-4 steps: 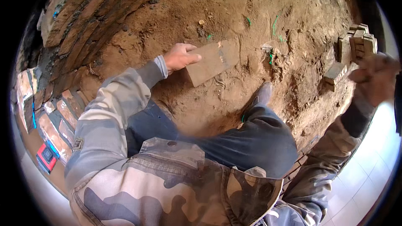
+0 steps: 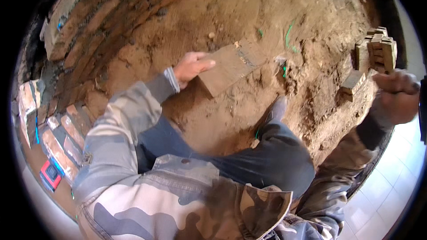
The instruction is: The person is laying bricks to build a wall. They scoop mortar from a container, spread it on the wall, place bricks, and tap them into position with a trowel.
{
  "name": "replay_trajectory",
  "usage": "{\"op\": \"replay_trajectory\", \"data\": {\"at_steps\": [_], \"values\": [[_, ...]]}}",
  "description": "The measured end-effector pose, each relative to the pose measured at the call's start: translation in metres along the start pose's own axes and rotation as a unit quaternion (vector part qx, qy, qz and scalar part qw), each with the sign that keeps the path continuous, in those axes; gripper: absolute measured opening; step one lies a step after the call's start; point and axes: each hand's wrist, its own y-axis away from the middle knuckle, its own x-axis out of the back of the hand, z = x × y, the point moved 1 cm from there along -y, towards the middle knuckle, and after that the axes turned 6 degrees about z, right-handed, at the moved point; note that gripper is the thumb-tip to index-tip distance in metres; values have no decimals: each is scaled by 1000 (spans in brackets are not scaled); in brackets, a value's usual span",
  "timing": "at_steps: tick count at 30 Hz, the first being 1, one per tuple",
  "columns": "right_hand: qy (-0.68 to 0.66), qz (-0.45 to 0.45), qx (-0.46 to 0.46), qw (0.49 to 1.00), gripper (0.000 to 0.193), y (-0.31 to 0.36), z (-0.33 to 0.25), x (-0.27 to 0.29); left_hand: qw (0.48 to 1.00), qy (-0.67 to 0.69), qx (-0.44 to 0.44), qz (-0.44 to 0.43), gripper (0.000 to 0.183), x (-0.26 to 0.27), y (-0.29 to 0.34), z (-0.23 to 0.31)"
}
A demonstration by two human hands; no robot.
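Note:
My left hand [image 2: 192, 68] grips the near-left end of a brown brick [image 2: 233, 66], its thumb on the top face and its fingers over the far edge. The brick is held over the dirt ground in front of my legs, tilted with its far end to the right. A dark, broken streak marks its right part. Out at the far right, my right hand [image 2: 397, 95] is raised with its fingers curled closed. Whatever it holds is hidden, though a dark edge [image 2: 423, 109] shows just beside it at the picture's rim.
A brick wall with mortar joints [image 2: 84, 31] rises at the left. A red tape measure [image 2: 51, 175] lies near bricks at the lower left. Stacked bricks [image 2: 376, 53] and a single brick [image 2: 353, 82] stand at the right. White tiles [image 2: 391, 173] border the dirt [image 2: 222, 120].
The brick in my left hand has shifted slightly to the right. My right hand has moved a little downward and to the left, and the whole view has shifted slightly.

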Motion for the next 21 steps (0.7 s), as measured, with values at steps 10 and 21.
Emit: {"op": "replay_trajectory", "data": {"at_steps": [10, 21], "values": [[-182, -24, -405, 896, 26, 181, 5, -55, 864, 423, 112, -249, 39, 3, 10, 30], [-353, 8, -152, 923, 42, 68, -35, -39, 874, 439, 197, -64, 67, 3, 10, 27]]}}
